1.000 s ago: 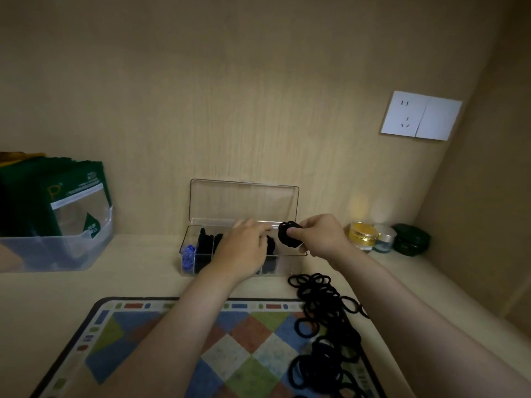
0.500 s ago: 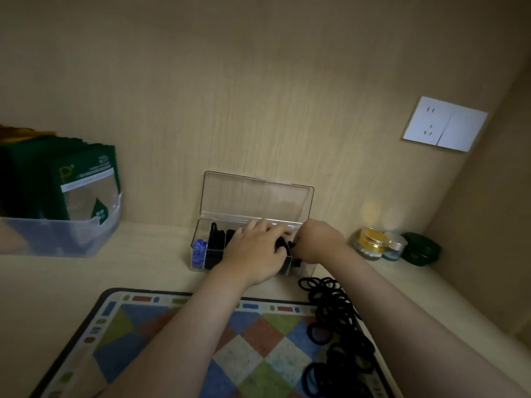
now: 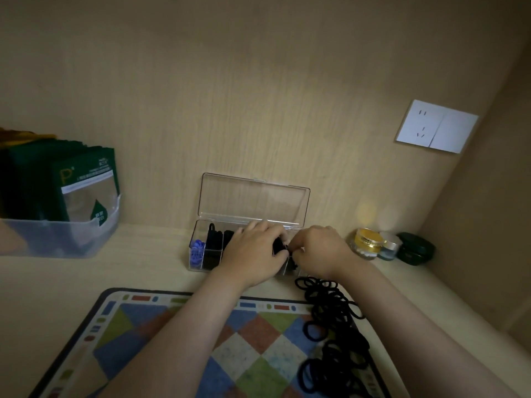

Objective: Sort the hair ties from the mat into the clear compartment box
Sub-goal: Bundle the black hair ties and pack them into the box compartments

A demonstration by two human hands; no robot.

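The clear compartment box point(image 3: 201, 234) stands open against the back wall, lid point(image 3: 253, 199) upright. Its left compartments hold blue hair ties point(image 3: 196, 251) and black hair ties point(image 3: 213, 242). Both hands are over the box's right half. My left hand point(image 3: 255, 251) lies across the middle compartments, its fingers curled onto a bundle of black hair ties point(image 3: 279, 246). My right hand point(image 3: 319, 249) pinches the same bundle from the right. A long pile of black hair ties point(image 3: 333, 334) lies along the right edge of the checked mat point(image 3: 138, 334).
A translucent bin point(image 3: 60, 239) with green packets stands at the left. Three small jars, gold point(image 3: 366, 242), grey point(image 3: 388, 248) and dark green point(image 3: 415, 251), sit right of the box near the side wall. A white wall socket point(image 3: 436, 126) is above them.
My right hand has brought the bundle of black ties down from above the box into its right part, and both hands have closed together over it.
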